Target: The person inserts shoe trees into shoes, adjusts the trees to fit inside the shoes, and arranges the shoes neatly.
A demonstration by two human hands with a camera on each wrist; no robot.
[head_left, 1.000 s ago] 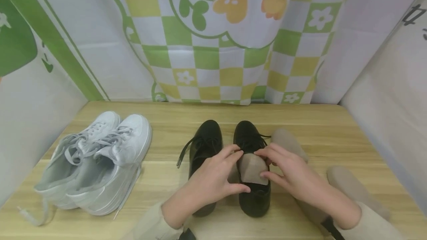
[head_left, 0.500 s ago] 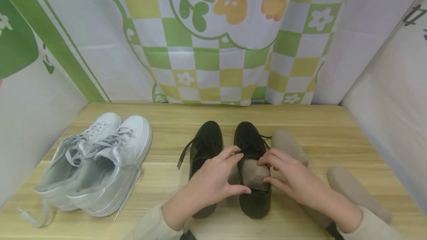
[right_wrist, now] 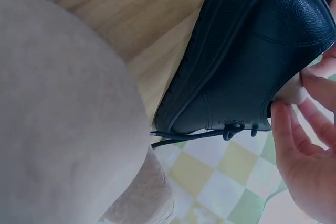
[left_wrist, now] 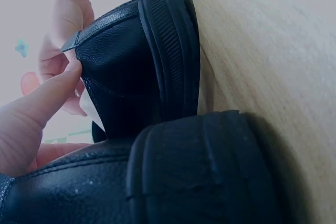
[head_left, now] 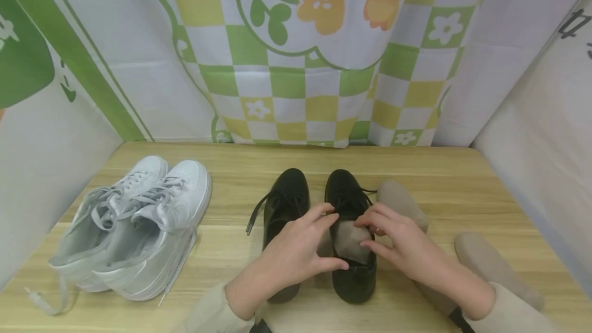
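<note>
Two black lace-up shoes stand side by side, a left one (head_left: 289, 185) and a right one (head_left: 353, 285). A beige, smooth padded insert (head_left: 348, 244) sits in the opening of the right shoe; its front part is hidden inside. My right hand (head_left: 411, 245) pinches the insert's right side between thumb and fingers. My left hand (head_left: 296, 245) reaches over the left shoe and holds the right shoe's collar. In the left wrist view, its thumb (left_wrist: 55, 90) presses the rim near the heel. The right wrist view shows fingertips at the insert beside the shoe opening.
A pair of white sneakers (head_left: 185, 194) with loose laces stands at the left. More beige inserts lie at the right, one beside the right shoe (head_left: 400, 202) and another farther right (head_left: 495, 269). A patterned curtain (head_left: 291, 86) hangs behind the wooden surface (head_left: 240, 155).
The beige insert has moved slightly lower into the right shoe, and its visible top has tilted. My right hand has shifted its fingers a little along it. The left hand has stayed almost still.
</note>
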